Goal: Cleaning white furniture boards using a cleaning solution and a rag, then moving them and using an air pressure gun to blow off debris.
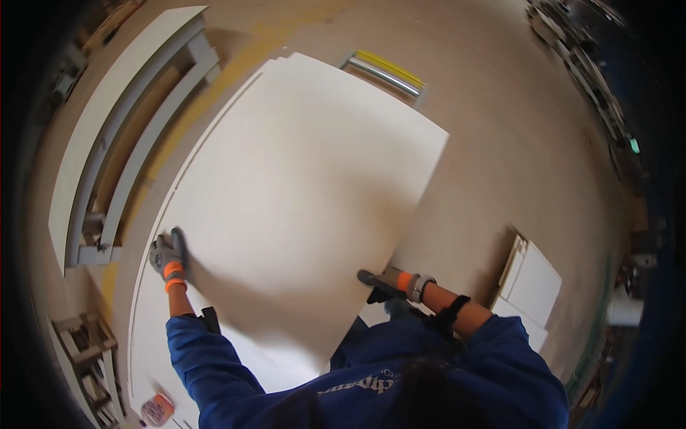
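A large white panel (307,171) lies flat in front of me, with another white sheet edge showing beneath it along its left side. My left hand (167,256), in a grey work glove with an orange cuff, grips the panel's left edge; its thumb lies on top and the fingers go over the side. At the near right edge, my right hand (382,282), gloved alike, clasps the panel with the thumb on its upper face. The fingers underneath are hidden.
A roller stand (382,74) with a yellow bar sticks out past the far edge. On the left is a long grey frame (153,150) with a pale top. White boards (529,282) lean at right. A small reddish container (157,410) sits at lower left, near a wooden rack (89,365).
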Available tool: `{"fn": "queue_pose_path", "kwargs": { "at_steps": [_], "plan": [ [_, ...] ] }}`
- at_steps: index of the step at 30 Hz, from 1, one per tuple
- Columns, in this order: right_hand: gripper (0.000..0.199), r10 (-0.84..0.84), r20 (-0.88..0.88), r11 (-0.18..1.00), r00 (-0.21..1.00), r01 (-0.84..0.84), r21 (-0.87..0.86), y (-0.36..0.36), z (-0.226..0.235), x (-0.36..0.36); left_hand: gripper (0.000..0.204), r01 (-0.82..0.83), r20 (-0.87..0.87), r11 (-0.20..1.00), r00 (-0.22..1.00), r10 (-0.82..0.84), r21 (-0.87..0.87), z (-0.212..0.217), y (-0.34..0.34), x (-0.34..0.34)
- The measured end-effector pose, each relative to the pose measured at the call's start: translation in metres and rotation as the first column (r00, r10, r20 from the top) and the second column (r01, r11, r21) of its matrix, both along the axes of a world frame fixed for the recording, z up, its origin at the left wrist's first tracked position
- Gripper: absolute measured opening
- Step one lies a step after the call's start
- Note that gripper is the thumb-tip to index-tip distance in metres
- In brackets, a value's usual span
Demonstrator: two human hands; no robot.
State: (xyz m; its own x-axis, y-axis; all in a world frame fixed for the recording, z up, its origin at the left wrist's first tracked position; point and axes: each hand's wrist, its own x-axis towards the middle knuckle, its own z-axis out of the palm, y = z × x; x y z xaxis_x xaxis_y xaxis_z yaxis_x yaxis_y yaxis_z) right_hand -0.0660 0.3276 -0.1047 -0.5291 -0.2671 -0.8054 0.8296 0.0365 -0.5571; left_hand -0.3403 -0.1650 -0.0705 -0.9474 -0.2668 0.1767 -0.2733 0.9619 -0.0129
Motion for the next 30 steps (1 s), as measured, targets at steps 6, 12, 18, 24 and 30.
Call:
{"fn": "queue_pose_path", "kwargs": {
  "at_steps": [6,12,18,24,30],
  "plan": [
    [0.056,-0.052,-0.089,0.998,0.995,0.049,-0.042,0.017,0.078,0.004,0.059,-0.038,-0.064,0.996,0.997,0.043,0.081,0.013,0.042,0.042],
    [0.048,-0.219,0.203,0.896,0.954,0.279,-0.345,0.026,0.074,0.015,0.062,-0.108,-0.038,0.982,0.993,0.115,0.155,0.033,0.07,0.063],
    [0.04,-0.218,0.206,0.907,0.954,0.276,-0.319,0.046,0.059,0.018,0.057,-0.098,-0.022,0.989,0.995,0.101,0.114,0.031,0.064,0.079],
    [0.04,-0.113,0.058,0.972,0.992,0.122,-0.2,0.06,0.053,0.018,0.048,-0.035,0.181,0.94,0.983,-0.028,0.338,0.056,0.012,0.09],
    [0.039,0.007,-0.017,0.992,1.0,-0.01,-0.126,0.055,0.039,0.016,0.06,-0.205,0.36,0.953,0.926,0.114,0.225,0.065,-0.004,0.096]
  ]
}}
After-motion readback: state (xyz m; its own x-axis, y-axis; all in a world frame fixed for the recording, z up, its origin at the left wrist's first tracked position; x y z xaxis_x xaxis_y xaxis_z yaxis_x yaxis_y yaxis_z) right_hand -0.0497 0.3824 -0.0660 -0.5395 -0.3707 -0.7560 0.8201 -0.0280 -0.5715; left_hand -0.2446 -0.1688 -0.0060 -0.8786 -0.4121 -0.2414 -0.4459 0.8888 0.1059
